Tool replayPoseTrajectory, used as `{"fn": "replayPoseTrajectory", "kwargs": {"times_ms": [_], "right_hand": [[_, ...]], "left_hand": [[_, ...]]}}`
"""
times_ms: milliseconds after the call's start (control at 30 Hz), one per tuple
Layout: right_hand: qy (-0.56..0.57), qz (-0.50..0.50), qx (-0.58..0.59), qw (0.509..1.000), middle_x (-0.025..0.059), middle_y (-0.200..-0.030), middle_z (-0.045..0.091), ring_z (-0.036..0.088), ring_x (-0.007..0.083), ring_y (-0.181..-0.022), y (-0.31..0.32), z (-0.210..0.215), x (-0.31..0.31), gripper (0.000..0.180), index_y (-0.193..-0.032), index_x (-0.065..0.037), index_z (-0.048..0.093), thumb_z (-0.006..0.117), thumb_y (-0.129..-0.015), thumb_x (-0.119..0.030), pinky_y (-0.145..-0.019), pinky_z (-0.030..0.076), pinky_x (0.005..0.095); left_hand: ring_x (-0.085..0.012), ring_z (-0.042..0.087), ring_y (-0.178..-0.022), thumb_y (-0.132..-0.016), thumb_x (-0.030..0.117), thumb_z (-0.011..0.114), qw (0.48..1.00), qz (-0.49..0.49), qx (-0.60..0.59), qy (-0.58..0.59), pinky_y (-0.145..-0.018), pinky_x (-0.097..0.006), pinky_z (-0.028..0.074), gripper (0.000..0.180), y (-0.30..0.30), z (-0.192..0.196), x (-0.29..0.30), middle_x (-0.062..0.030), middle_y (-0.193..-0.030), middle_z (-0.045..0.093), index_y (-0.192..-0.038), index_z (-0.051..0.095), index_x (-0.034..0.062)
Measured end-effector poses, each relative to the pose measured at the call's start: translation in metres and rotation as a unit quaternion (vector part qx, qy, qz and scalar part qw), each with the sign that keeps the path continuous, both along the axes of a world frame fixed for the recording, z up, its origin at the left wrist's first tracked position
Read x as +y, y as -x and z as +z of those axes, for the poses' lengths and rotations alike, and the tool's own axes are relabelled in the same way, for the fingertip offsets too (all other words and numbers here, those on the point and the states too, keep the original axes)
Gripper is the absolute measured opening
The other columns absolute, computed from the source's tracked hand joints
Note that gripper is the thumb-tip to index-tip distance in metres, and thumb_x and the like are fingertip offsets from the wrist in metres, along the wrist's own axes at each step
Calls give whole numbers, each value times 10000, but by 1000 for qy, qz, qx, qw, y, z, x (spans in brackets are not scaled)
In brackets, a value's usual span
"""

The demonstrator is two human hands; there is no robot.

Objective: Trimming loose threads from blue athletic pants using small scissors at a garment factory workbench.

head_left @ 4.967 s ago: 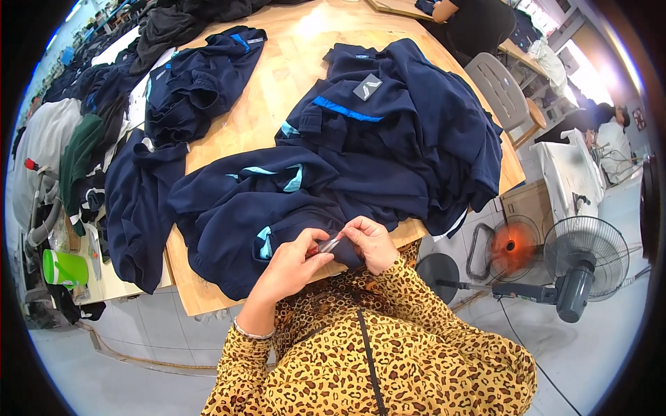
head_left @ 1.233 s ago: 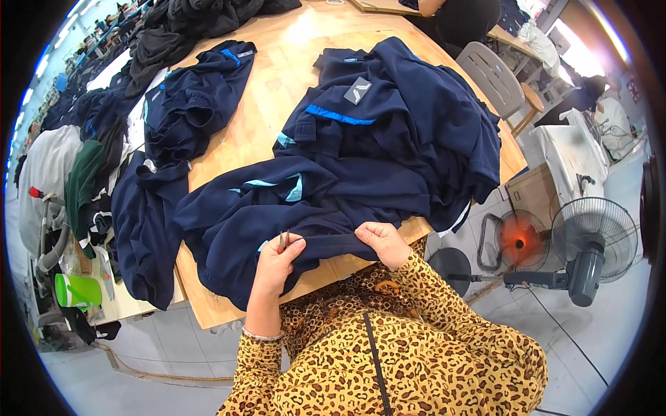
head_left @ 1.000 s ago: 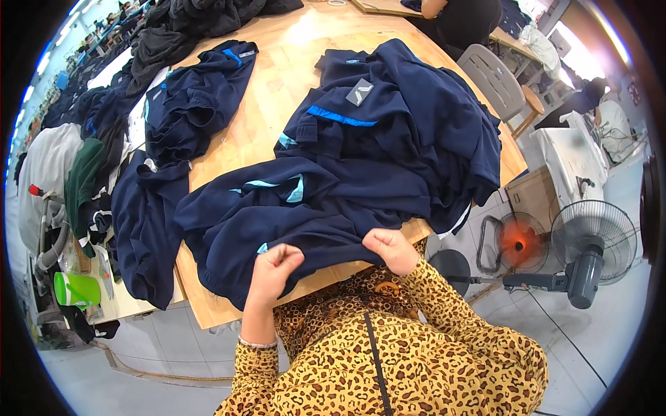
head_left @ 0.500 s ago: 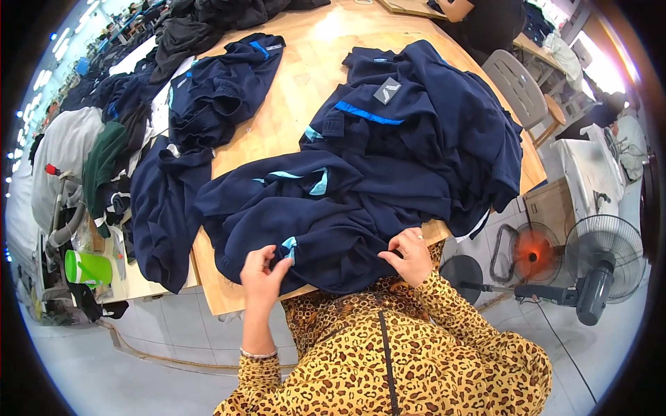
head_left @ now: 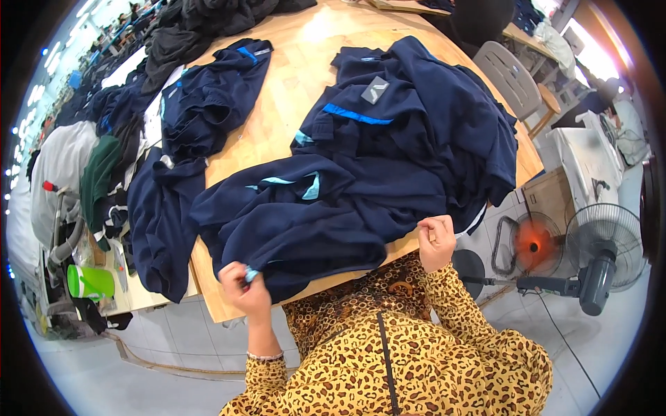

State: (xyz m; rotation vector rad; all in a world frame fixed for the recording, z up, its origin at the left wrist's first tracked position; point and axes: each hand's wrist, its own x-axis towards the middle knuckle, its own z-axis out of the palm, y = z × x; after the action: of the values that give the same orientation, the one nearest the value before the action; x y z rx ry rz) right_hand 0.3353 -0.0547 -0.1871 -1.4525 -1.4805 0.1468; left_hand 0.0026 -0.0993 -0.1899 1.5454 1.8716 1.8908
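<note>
A dark navy garment [head_left: 326, 243] lies bunched along the near edge of the table, with light-blue trim [head_left: 282, 182] showing in its folds. My left hand [head_left: 245, 290] is closed on its near left part, pinching a bit of light-blue trim between thumb and fingers. My right hand [head_left: 436, 243] is raised just beyond the garment's right end, fingers curled together. Whether it holds anything is too small to tell. Behind lies a heap of navy garments [head_left: 451, 132] with a bright blue stripe [head_left: 357, 114] and a grey tag [head_left: 375, 89].
More navy clothing [head_left: 215, 100] lies at the table's left side, and another piece [head_left: 163, 229] hangs over its left edge. Dark grey fabric [head_left: 187, 35] is piled at the far left. On the right stand a chair [head_left: 506, 76] and a fan [head_left: 605, 246]; a green bucket [head_left: 90, 282] is at left.
My left hand has shifted left and down, drawing the trim and garment edge with it. My right hand has moved right, off the garment, and its fingers have closed.
</note>
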Motion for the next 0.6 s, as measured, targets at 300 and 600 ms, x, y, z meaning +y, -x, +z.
{"fn": "replayPoseTrajectory", "kwargs": {"times_ms": [300, 600], "right_hand": [[-6, -32, 44, 999, 85, -784, 542, 566, 200, -700, -6, -7, -9, 125, -820, -21, 595, 607, -721, 55, -628, 452, 268], [90, -122, -64, 986, 146, -1073, 463, 443, 340, -1023, -42, -23, 15, 429, -1076, -89, 562, 656, -658, -81, -908, 377, 384]], "left_hand": [[-153, 483, -860, -796, -45, 613, 990, 36, -132, 19, -836, -261, 387, 181, 16, -10, -24, -56, -906, 503, -871, 469, 37], [-201, 539, -850, -698, -71, 559, 959, -196, -205, -5, -800, -297, 422, 206, -51, 12, -15, -113, -912, 551, -877, 511, 18]]}}
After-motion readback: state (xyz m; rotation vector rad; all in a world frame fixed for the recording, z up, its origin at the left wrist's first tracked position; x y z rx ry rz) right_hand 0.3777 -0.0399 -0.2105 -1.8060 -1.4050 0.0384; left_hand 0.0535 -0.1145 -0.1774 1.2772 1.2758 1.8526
